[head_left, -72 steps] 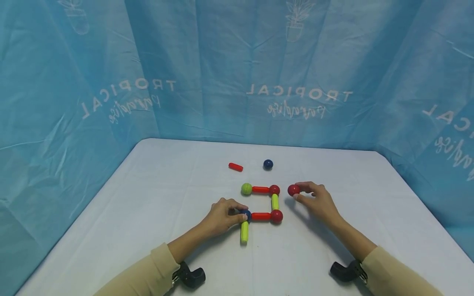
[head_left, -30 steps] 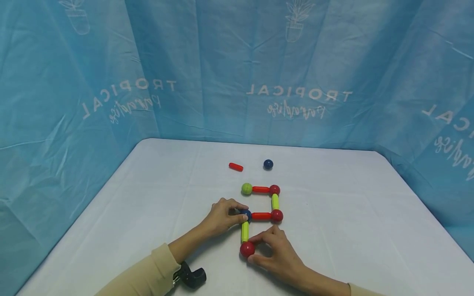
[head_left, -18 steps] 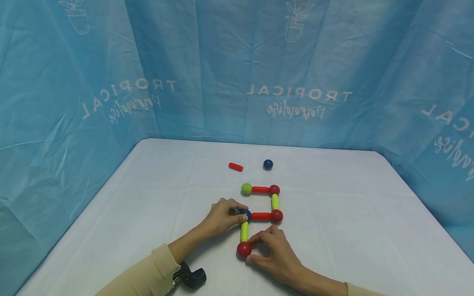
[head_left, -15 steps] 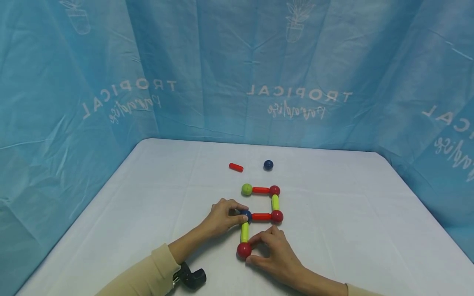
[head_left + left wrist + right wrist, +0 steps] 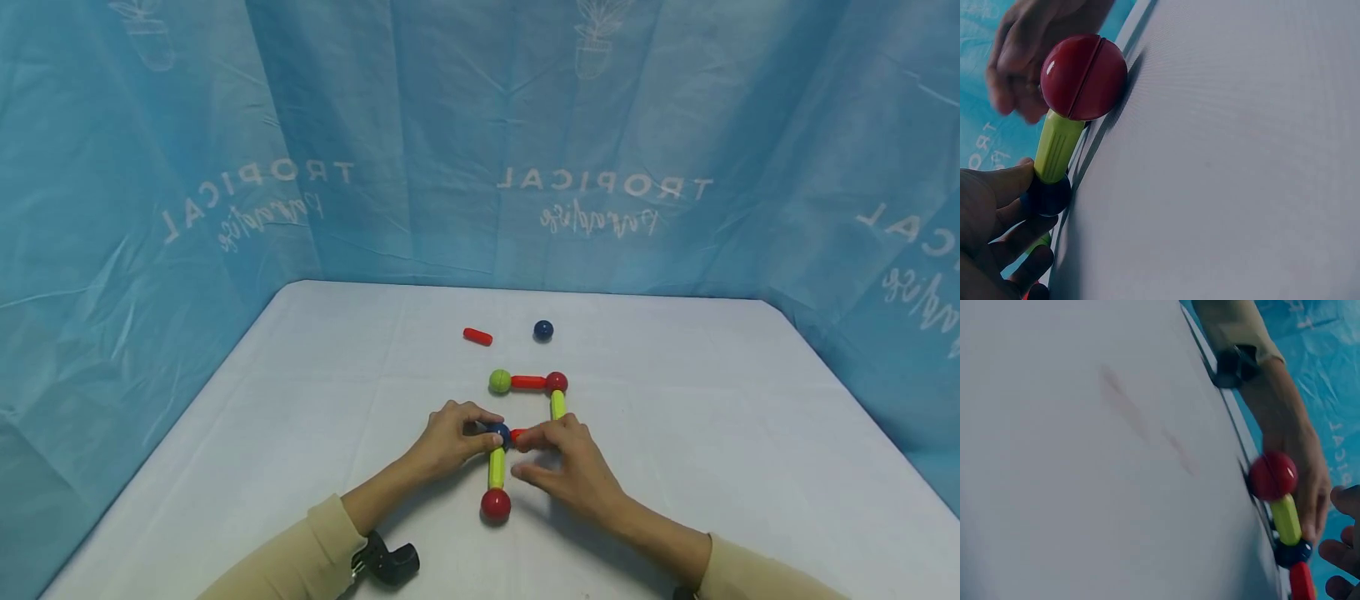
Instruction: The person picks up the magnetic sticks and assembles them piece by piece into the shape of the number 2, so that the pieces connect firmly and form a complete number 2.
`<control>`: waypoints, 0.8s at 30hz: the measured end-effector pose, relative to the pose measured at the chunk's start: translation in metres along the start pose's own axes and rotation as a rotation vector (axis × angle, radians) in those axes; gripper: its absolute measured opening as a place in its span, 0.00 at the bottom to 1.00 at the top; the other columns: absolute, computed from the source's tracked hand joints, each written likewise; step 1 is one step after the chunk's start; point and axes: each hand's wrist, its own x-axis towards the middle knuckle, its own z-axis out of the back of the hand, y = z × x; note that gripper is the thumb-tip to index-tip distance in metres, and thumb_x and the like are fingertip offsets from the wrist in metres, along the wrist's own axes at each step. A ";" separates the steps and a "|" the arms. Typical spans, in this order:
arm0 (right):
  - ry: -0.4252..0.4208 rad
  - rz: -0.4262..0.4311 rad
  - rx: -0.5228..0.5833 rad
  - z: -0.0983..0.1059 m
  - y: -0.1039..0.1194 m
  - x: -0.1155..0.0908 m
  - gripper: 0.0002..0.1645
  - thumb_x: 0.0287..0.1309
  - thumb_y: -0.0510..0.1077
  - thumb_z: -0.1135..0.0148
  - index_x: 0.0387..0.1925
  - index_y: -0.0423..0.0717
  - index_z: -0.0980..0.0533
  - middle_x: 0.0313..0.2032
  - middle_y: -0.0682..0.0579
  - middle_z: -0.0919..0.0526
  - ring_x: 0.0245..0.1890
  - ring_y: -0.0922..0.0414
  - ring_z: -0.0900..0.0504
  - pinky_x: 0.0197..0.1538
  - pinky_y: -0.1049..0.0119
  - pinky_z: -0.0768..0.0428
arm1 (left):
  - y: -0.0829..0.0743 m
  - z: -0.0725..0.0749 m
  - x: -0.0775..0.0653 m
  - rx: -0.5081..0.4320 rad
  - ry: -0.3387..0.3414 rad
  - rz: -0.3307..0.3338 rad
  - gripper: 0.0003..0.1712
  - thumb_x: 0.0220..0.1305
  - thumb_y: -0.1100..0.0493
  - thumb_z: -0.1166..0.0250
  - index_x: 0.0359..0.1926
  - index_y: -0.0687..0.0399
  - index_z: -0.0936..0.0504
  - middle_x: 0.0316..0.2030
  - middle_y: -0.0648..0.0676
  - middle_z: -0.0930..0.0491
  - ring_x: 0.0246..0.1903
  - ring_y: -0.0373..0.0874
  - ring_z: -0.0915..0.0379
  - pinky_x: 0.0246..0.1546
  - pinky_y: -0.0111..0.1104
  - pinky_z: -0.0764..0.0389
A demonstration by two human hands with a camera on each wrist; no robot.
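Note:
My left hand [image 5: 453,437] pinches a dark blue ball [image 5: 503,432] between thumb and fingers, holding it at the table. From that ball a yellow-green rod [image 5: 497,469] runs toward me to a red ball [image 5: 496,506], which stands free of both hands. A red rod [image 5: 517,434] leaves the blue ball to the right, partly covered by my right hand [image 5: 577,467]. That hand hovers with thumb and index finger apart, nothing between them. Beyond it, a second yellow-green rod [image 5: 558,404] leads to another red ball [image 5: 557,382]. The corner ball behind my right fingers is hidden.
At the chain's far end, a red rod [image 5: 529,382] joins a green ball [image 5: 500,382]. Farther back lie a loose red rod [image 5: 477,337] and a loose blue ball [image 5: 543,331]. A blue printed curtain [image 5: 450,208] encloses the white table [image 5: 337,358].
My right hand brought a red ball from the right to the near yellow-green rod's end, then let go and rose away over the red rod. The left hand kept its hold.

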 end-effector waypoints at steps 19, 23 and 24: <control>-0.101 -0.104 -0.084 0.012 -0.029 0.151 0.25 0.53 0.55 0.34 0.51 0.51 0.23 0.45 0.53 0.17 0.49 0.53 0.27 0.48 0.56 0.25 | 0.000 -0.002 0.002 -0.007 0.000 0.024 0.17 0.56 0.50 0.33 0.48 0.44 0.16 0.43 0.47 0.19 0.44 0.43 0.34 0.46 0.44 0.38; -0.090 -0.132 -0.093 0.007 -0.034 0.172 0.26 0.53 0.56 0.35 0.53 0.51 0.24 0.45 0.53 0.16 0.49 0.53 0.28 0.49 0.56 0.29 | -0.001 -0.003 0.002 0.005 -0.005 0.024 0.18 0.56 0.51 0.32 0.48 0.44 0.16 0.44 0.48 0.19 0.46 0.43 0.33 0.47 0.45 0.37; -0.088 -0.136 -0.103 0.006 -0.035 0.176 0.26 0.53 0.56 0.35 0.53 0.52 0.24 0.45 0.53 0.16 0.49 0.53 0.28 0.49 0.56 0.29 | -0.001 -0.004 0.002 0.004 -0.005 0.020 0.18 0.56 0.51 0.32 0.48 0.44 0.17 0.44 0.48 0.19 0.46 0.43 0.33 0.48 0.46 0.37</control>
